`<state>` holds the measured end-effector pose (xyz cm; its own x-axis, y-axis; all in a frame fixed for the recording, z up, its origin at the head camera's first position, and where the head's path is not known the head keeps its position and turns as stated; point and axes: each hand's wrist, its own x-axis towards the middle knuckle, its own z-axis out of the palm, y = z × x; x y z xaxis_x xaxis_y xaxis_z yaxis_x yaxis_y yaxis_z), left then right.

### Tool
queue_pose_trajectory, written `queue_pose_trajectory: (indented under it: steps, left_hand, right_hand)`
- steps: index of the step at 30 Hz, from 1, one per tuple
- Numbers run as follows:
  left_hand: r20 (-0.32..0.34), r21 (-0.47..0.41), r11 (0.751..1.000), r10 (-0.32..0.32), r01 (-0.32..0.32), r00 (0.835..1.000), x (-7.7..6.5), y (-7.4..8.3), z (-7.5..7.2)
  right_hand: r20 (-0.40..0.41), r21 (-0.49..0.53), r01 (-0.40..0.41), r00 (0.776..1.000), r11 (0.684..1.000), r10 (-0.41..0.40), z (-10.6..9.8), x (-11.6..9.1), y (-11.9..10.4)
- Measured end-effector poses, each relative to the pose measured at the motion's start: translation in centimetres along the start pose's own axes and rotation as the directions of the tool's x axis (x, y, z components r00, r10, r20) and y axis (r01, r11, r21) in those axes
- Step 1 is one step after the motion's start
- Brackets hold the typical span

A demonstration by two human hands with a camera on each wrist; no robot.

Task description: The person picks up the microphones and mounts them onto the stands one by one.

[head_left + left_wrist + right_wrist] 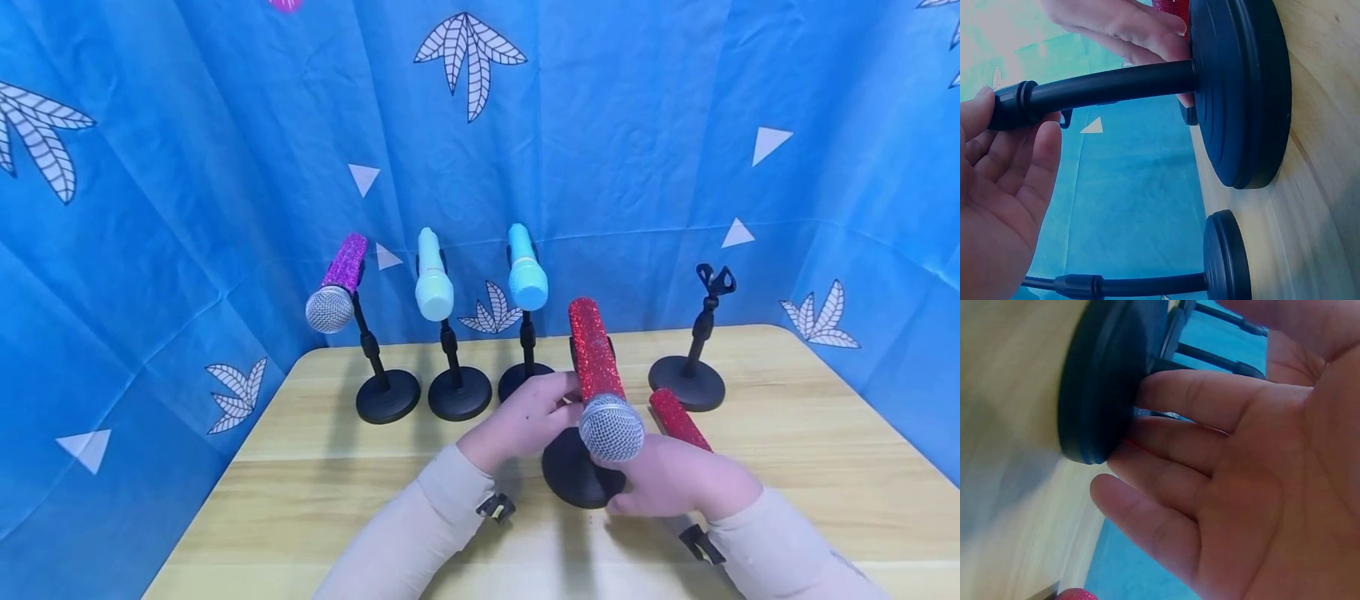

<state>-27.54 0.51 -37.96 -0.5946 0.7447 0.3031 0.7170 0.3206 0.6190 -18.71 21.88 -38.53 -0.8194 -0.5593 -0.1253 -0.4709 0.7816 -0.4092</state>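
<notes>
A glittery red microphone (596,354) with a silver mesh head sits in the clip of a black desk stand (573,483), its head tilted toward me. My left hand (528,412) grips the collar on the stand's pole (1113,84), thumb on one side and fingers on the other, as the left wrist view shows. With fairly straight fingers, my right hand (667,475) touches the round base (1094,387) at its side. Part of the pole is hidden behind the microphone in the head view. Whether the base touches the table, I cannot tell.
Purple (345,271), pale green (431,275) and blue (525,271) microphones stand on black stands to the left. A second red microphone (678,419) lies on the table (300,500) beside my right hand. Behind it stands a black stand (701,333) with a bare clip.
</notes>
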Motion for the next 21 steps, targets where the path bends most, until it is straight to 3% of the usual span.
queue_pose_trajectory:
  steps: [7, 12, 17, 21]
  left_hand:
    - [-0.037, 0.03, 0.998, -0.054, 0.055, 0.998, 0.3, 0.7, 0.4]
    - [-0.092, 0.06, 0.994, -0.089, 0.095, 0.992, 0.4, 1.1, 0.6]
    - [-0.039, -0.009, 0.997, -0.08, 0.079, 0.996, 0.0, 0.9, 0.1]
    - [0.001, -0.005, 0.999, -0.039, 0.039, 0.999, -0.2, 0.8, -0.5]
  right_hand:
    - [-0.022, -0.062, -0.002, 1.0, 0.998, 0.001, 0.2, 0.1, -0.4]
    - [-0.019, -0.036, -0.027, 0.999, 0.999, 0.026, 0.0, 0.2, -0.3]
    - [-0.018, -0.009, -0.02, 1.0, 1.0, 0.02, -0.2, 0.1, 0.2]
    - [-0.025, -0.018, -0.006, 1.0, 1.0, 0.005, -0.1, 0.0, 0.5]
